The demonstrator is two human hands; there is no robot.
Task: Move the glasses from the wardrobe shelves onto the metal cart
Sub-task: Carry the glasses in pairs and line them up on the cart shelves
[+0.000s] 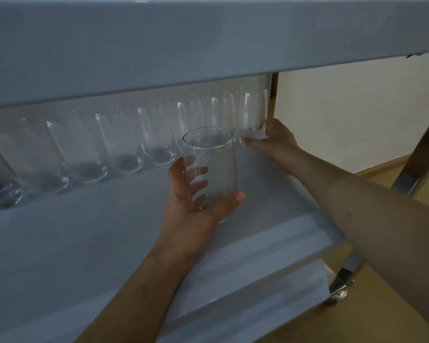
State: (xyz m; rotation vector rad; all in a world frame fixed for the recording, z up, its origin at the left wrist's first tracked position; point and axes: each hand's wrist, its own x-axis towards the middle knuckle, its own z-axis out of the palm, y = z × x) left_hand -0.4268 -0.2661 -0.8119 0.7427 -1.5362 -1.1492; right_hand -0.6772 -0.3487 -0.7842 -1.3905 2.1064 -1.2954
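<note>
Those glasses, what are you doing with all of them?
A person is putting clear glasses on a grey shelf of a metal cart. The left hand holds one upright glass just above the shelf. The right hand grips another glass at the far right end of a long row of glasses already standing along the back of the shelf.

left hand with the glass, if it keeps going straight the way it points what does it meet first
Probably the row of glasses at the back of the shelf; the left hand with its glass points up toward them, though depth is unclear.
</note>
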